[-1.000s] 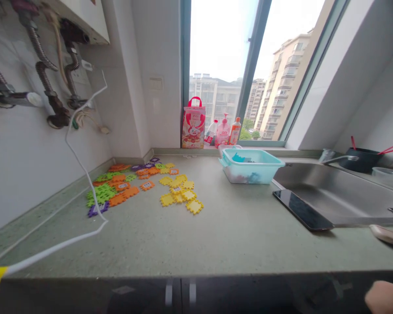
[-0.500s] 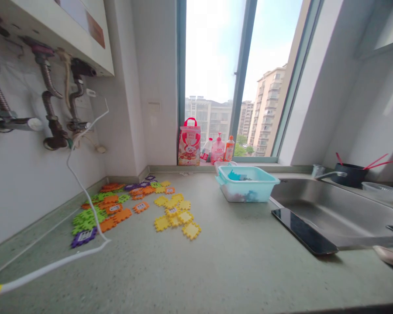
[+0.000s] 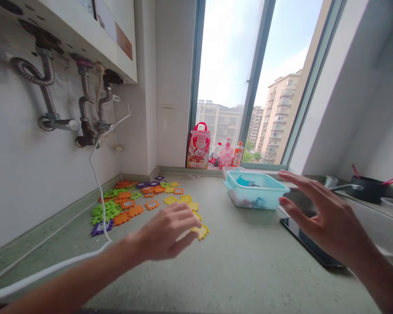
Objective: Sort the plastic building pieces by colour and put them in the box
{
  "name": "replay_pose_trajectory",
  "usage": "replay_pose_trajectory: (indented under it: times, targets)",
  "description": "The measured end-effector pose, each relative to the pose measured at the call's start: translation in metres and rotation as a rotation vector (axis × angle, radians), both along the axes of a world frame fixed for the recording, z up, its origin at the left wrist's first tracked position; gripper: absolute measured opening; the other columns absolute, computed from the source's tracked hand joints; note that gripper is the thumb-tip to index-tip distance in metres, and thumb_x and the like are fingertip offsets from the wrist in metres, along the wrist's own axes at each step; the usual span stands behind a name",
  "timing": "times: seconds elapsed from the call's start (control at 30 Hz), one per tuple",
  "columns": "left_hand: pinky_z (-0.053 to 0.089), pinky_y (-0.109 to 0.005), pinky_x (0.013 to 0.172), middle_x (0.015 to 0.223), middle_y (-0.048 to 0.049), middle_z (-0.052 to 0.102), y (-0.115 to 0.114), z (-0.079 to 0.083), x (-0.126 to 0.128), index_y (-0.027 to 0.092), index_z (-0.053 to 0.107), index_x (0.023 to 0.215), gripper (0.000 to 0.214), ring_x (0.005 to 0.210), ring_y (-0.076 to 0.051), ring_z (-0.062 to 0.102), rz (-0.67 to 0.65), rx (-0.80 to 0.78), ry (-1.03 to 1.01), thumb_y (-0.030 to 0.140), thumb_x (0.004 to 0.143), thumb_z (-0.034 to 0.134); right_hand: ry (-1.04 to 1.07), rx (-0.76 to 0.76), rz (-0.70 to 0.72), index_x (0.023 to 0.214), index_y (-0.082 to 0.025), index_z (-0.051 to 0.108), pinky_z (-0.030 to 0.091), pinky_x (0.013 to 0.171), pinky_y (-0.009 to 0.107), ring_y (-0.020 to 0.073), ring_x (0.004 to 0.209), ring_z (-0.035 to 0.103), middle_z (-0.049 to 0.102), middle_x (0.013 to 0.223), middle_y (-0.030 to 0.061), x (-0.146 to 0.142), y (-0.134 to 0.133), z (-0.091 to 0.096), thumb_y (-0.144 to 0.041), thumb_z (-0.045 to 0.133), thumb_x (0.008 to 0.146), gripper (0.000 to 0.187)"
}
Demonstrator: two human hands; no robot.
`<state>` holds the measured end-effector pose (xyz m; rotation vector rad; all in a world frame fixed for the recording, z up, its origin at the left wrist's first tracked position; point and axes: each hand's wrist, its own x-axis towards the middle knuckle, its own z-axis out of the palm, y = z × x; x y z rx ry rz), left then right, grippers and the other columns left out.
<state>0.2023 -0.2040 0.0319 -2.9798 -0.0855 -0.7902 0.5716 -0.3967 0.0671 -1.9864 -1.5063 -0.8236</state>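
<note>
My left hand hovers above the counter over the yellow toothed-edge tiles, covering part of them. Its fingers stretch forward and it holds nothing. On the right, my right hand is raised over the phone, thumb and fingers spread, with nothing in it. The light-blue plastic basket lies just left of its fingertips; blue pieces show inside. Orange tiles, green tiles and purple tiles lie in a loose spread at the left.
A white cable runs across the left of the counter. The sink is at the right with a black pot behind it. A red-and-pink bag and several bottles stand by the window.
Both my hands have come into view, the left over the yellow tiles and the right beside the basket. The view has shifted left, and the tiles and basket lie as before.
</note>
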Motion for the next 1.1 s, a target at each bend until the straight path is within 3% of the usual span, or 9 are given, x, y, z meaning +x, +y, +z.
replay_pose_trajectory:
  times: [0.07,0.2,0.3,0.43,0.57,0.8,0.9,1.0,1.1]
  targets:
    - [0.052,-0.045,0.101,0.111,-0.0095,0.075,0.052,0.002,0.008,0.027,0.072,0.116,0.026,0.107,-0.026,0.068,0.157,-0.050,0.002,0.035,0.107,0.049,0.042,-0.089,0.005,0.156,-0.020,0.052,0.045,0.116,0.044,0.0281,0.143,0.054,0.057,0.154,0.0162,0.031,0.008,-0.021,-0.054,0.043,0.106,0.060]
    - [0.048,-0.045,0.111,0.138,-0.0138,0.069,0.161,-0.022,0.013,0.021,0.066,0.137,0.040,0.125,-0.029,0.065,0.458,-0.126,0.159,0.031,0.106,0.042,0.279,-0.273,-0.375,0.154,-0.007,0.052,0.049,0.109,0.060,0.0455,0.130,0.062,0.062,0.146,0.0254,0.094,-0.005,-0.089,-0.079,0.052,0.086,0.099]
    - [0.048,-0.043,0.112,0.144,-0.0173,0.066,0.204,-0.047,0.006,0.013,0.052,0.152,0.052,0.131,-0.030,0.064,0.676,-0.273,0.159,0.031,0.104,0.044,0.349,-0.326,-0.385,0.159,-0.013,0.048,0.052,0.104,0.059,0.0453,0.123,0.066,0.068,0.138,0.0227,0.121,-0.012,-0.122,-0.088,0.051,0.080,0.109]
    - [0.048,-0.041,0.111,0.139,-0.0131,0.071,0.207,-0.058,-0.006,0.019,0.051,0.153,0.057,0.128,-0.029,0.067,0.685,-0.243,0.139,0.034,0.099,0.055,0.341,-0.256,-0.323,0.157,-0.018,0.050,0.054,0.098,0.059,0.0452,0.115,0.069,0.073,0.127,0.0193,0.140,-0.002,-0.136,-0.086,0.054,0.079,0.104]
    - [0.041,-0.042,0.119,0.146,-0.0117,0.067,0.193,-0.057,-0.003,0.019,0.064,0.142,0.044,0.138,-0.027,0.060,0.570,-0.089,0.124,0.032,0.103,0.049,0.397,-0.251,-0.289,0.155,-0.022,0.053,0.055,0.096,0.059,0.0450,0.114,0.069,0.075,0.126,0.0151,0.153,0.006,-0.138,-0.082,0.058,0.077,0.099]
    - [0.029,-0.048,0.126,0.167,-0.0071,0.045,0.188,-0.064,0.012,0.024,0.047,0.159,0.052,0.157,-0.027,0.036,0.420,-0.116,0.277,0.032,0.109,0.040,0.299,-0.251,-0.270,0.155,-0.028,0.056,0.056,0.090,0.057,0.0432,0.108,0.071,0.076,0.124,0.0151,0.149,0.001,-0.138,-0.077,0.054,0.084,0.086]
    - [0.027,-0.048,0.127,0.164,-0.0049,0.050,0.186,-0.063,0.013,0.026,0.051,0.156,0.048,0.156,-0.026,0.037,0.372,-0.136,0.278,0.033,0.110,0.039,0.183,-0.209,-0.316,0.152,-0.024,0.058,0.055,0.080,0.057,0.0449,0.101,0.072,0.076,0.117,0.0193,0.135,-0.005,-0.133,-0.077,0.051,0.088,0.084]
    - [0.034,-0.044,0.122,0.151,-0.0055,0.063,0.185,-0.061,0.013,0.026,0.063,0.145,0.042,0.145,-0.025,0.051,0.307,-0.120,0.196,0.028,0.109,0.042,-0.075,-0.056,-0.305,0.148,-0.019,0.061,0.051,0.082,0.061,0.0477,0.110,0.066,0.071,0.130,0.0242,0.105,-0.005,-0.125,-0.068,0.045,0.095,0.074]
    - [0.046,-0.038,0.108,0.125,-0.0061,0.076,0.185,-0.060,0.014,0.025,0.073,0.131,0.041,0.121,-0.024,0.066,0.276,-0.090,0.119,0.013,0.101,0.048,-0.223,0.011,-0.044,0.140,-0.019,0.065,0.052,0.090,0.057,0.0417,0.116,0.065,0.069,0.135,0.0190,0.059,0.010,-0.116,-0.050,0.046,0.101,0.053]
